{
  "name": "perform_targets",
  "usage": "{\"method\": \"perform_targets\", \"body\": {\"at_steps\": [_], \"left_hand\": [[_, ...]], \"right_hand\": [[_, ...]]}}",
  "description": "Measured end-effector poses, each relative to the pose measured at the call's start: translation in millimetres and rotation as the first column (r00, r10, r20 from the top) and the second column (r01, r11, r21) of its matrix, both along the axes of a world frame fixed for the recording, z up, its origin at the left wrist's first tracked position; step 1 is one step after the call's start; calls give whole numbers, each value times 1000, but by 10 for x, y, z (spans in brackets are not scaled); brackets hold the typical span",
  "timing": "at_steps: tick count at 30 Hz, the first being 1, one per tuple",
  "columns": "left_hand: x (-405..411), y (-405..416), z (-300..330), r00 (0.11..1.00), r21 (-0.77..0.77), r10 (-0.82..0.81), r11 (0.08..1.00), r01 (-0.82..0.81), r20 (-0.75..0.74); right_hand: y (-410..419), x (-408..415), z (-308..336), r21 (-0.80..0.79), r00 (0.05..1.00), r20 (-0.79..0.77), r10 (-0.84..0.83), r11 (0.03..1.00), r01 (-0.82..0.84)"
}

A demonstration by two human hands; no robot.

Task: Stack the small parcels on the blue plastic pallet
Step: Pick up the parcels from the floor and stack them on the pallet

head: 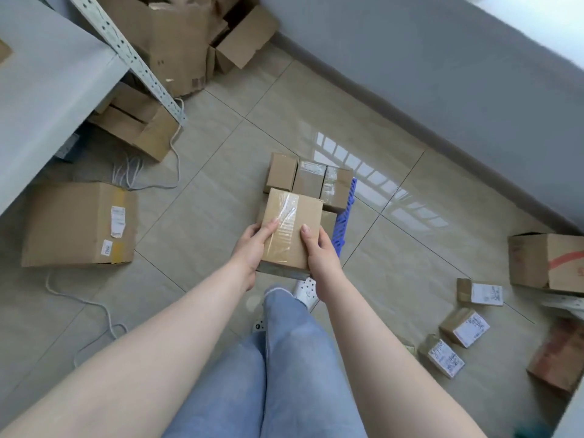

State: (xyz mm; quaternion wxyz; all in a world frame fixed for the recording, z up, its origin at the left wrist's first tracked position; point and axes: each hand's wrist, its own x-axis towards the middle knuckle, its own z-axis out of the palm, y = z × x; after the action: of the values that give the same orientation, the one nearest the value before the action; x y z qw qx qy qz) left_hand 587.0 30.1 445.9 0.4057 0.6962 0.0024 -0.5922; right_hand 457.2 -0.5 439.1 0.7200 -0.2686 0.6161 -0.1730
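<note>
Looking down from the head camera, a person stands on a glossy tiled floor (221,191), both bare arms stretched forward. The left hand (252,245) and the right hand (319,251) are clamped on opposite sides of a taped brown parcel (292,229), thumbs lying across its top, holding it in the air. The blue plastic pallet (346,216) lies on the floor directly beneath and just beyond the parcel; only its right edge shows. Three small parcels (309,181) sit in a row on the far side of the pallet, touching each other. To the right of the pallet, well apart from it, three labelled small boxes (467,327) lie loose on the tiles. To the left of the pallet rests a larger cardboard box (79,222), with a white cord (104,314) trailing near it. Nearer than the pallet, blue jeans (284,358) and a white shoe (305,287) are visible.
</note>
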Motion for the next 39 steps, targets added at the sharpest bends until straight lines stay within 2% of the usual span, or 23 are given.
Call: {"method": "perform_targets", "body": {"at_steps": [8,12,20,32,36,39], "left_hand": [[153,-801,-699,997,16,-23,1000,24,-71],[201,-1050,-1179,990,33,-47,998,52,-135],[115,-1234,-2092,977,-15,-170,985,170,-128],[-53,-974,-3071,973,-32,-224,975,222,-58],[-23,-1000,-3425,966,-50,-257,965,256,-10],[41,-1067,-3593,955,-29,-295,955,295,-12]], "right_hand": [[-847,105,-696,-18,999,-7,36,999,-36],[-1086,156,-1163,-30,1000,2,2,1000,-2],[-1072,58,-2115,12,989,-40,-140,990,141],[-808,-191,-3193,36,992,-37,-124,991,126],[-749,-410,-3717,-28,916,-168,-365,930,366],[-659,-560,-4167,-20,872,-301,-386,917,399]]}}
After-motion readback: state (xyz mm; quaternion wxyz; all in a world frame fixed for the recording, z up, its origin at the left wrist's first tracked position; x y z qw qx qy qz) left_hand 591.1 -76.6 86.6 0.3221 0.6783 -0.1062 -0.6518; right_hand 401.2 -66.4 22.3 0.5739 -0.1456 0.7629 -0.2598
